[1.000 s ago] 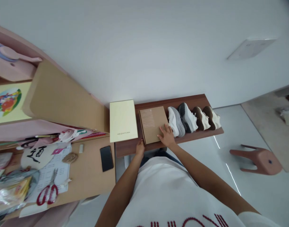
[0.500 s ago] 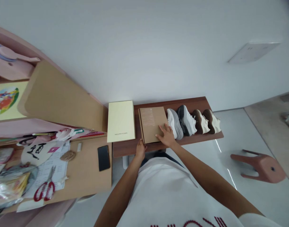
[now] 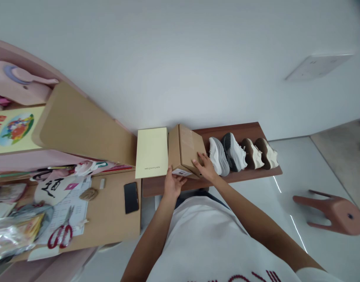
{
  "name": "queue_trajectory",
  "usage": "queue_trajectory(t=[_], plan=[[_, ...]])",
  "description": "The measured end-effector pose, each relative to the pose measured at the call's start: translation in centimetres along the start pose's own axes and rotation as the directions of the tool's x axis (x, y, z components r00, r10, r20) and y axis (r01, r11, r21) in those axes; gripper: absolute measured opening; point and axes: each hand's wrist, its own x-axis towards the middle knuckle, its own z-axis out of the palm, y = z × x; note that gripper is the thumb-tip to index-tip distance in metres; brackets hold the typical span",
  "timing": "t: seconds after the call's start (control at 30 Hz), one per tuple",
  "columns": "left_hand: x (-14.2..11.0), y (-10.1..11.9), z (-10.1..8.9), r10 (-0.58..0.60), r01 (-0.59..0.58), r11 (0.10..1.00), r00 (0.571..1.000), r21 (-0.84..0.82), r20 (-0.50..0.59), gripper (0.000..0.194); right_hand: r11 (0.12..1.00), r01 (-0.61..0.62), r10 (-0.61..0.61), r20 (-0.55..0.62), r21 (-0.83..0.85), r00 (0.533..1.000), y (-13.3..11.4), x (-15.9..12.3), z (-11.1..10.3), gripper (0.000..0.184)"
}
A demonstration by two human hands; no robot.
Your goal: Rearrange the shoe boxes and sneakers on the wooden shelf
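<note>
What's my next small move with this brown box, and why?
Probably ease the brown box level: it looks tilted, with the left hand at its near left corner, the right hand toward its right edge, and a sneaker close by.

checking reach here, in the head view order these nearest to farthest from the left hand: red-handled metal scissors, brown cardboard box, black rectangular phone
1. Brown cardboard box: touching the left hand.
2. Black rectangular phone: to its left.
3. Red-handled metal scissors: much farther left.
</note>
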Motion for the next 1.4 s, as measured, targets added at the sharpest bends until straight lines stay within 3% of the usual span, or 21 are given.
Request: queue_trajectory(t=[0.2, 0.5, 0.87, 1.0, 1.23, 1.4], plan=[[-0.8, 1.1, 1.5, 0.026, -0.027, 1.0, 0.997, -0.014, -0.076, 0.053, 0.991, 0.018, -0.024, 0.04, 0.133, 0.999, -0.9, 0.0, 0.2, 0.088], [-2.3, 1.7, 2.8, 0.196, -0.194, 0.978, 0.98, 0.072, -0.028, 0.056, 0.906, 0.05, -0.109, 0.12, 0.42, 0.987, -2.9, -1.1, 0.8, 0.089], [-1.3, -2.0, 0.8, 0.229, -0.232, 0.957, 0.973, 0.176, 0.038, 0.075, 0.909, 0.037, -0.077, 0.08, 0.414, 0.994, 1.0, -2.2, 2.9, 0.09], [-0.2, -3.4, -0.3, 0.188, -0.179, 0.963, 0.982, 0.203, -0.026, 0.059, 0.923, 0.036, -0.061, 0.054, 0.384, 0.997, 2.4, -2.4, 3.6, 0.089], [3.6, -4.7, -1.4, -0.012, 0.047, 0.961, 0.992, 0.272, -0.129, 0.048, 0.915, 0.058, -0.092, 0.065, 0.399, 0.994, 3.5, -2.0, 3.4, 0.091], [5.9, -5.1, -1.3, -0.022, 0.077, 0.915, 0.99, 0.397, -0.141, 0.044, 0.911, 0.073, -0.113, 0.075, 0.406, 0.991, 3.6, -1.9, 2.8, 0.097]])
